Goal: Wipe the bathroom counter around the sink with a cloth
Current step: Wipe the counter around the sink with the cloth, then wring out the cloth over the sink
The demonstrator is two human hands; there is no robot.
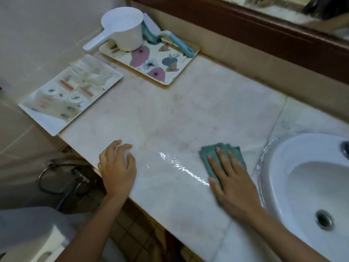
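The right hand [232, 178] lay flat with straight fingers on the green cloth [204, 154] and pressed it on the marble bench [188, 110], just beside the white sink [279, 154]. The left hand [118, 167] rested near the front edge of the bench, its fingers loosely bent and holding nothing. A wet streak [181, 167] shone between the hands. At the back stood a flowered tray [160, 59] with a white scoop [124, 29].

The pale, veined stone counter [188, 103] is gleaming smooth and glossy, while the teal cloth [206, 154] on it is looking matt and soft-woven. The white sink [283, 159] is shining like glazed ceramic round its metal drain [323, 220], and the white plastic scoop [124, 29] is showing a duller sheen.
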